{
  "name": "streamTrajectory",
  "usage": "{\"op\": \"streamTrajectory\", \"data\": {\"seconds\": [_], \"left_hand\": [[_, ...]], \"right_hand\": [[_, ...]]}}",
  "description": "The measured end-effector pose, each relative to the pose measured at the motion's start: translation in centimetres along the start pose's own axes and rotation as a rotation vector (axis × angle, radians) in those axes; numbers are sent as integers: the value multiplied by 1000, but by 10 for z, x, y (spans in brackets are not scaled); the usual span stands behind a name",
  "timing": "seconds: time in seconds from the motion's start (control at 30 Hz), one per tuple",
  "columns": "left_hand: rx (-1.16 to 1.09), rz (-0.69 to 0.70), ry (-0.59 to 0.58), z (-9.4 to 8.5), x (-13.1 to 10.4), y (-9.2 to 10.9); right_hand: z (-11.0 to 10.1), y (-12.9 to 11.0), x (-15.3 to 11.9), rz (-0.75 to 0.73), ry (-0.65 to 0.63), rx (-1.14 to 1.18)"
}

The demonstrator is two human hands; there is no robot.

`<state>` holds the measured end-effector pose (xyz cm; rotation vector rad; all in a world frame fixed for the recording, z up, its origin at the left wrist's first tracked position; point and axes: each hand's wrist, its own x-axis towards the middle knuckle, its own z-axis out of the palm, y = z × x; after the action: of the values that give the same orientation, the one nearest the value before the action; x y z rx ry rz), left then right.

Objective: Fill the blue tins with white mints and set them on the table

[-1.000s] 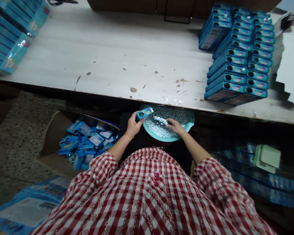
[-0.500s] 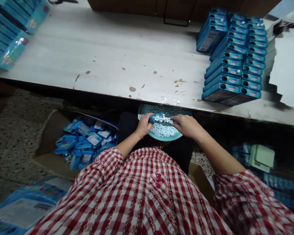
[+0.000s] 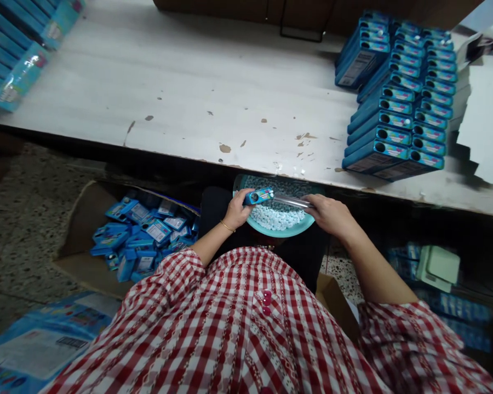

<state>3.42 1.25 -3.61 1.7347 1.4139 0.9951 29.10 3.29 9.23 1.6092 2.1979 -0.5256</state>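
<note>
My left hand [image 3: 236,210] grips a small blue box [image 3: 259,196], its end with a dark round hole facing up. White pieces show at the right end of this box. In my right hand [image 3: 331,215] is a shiny scoop [image 3: 290,202], long and narrow, its tip beside the box and its inside bare where visible. Both hands are over a turquoise basin [image 3: 282,233], which sits at my lap under the table edge. Small white pellets [image 3: 277,218] lie in the basin.
Blue boxes [image 3: 394,150] stand in rows on the white table [image 3: 181,71], at the right. Wrapped blue packs [image 3: 18,82] lie at its far left. A carton [image 3: 76,232] of loose blue boxes is on my left. White sheets [image 3: 487,120] lie at the far right.
The scoop was heaped with white pellets at the box; now it is bare. My right hand has drawn back to the right, and the box's holed end now faces up.
</note>
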Motion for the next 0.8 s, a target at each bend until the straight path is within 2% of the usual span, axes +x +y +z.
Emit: {"op": "streamTrajectory", "data": {"seconds": [0.1,0.2,0.27,0.33,0.43,0.57,0.67,0.8], "left_hand": [[-24,-19,34,-10,-3,-2],[-24,-39,81,-18,-6,-5],[-23,-54,107,-22,-8,-7],[-27,-75,131,-25,-9,-10],[-32,-108,173,-26,-10,-15],[-22,-134,207,-28,-9,-19],[-20,-132,209,-27,-6,-18],[21,-94,177,-16,-1,-11]], "right_hand": [[51,10,31,127,-114,74],[96,-10,69,134,-167,183],[116,-28,89,104,-158,256],[127,-40,103,72,-140,339],[131,-39,108,7,-117,471],[124,-23,93,-61,-65,599],[108,-7,70,-107,-7,719],[69,9,37,-155,80,754]]}}
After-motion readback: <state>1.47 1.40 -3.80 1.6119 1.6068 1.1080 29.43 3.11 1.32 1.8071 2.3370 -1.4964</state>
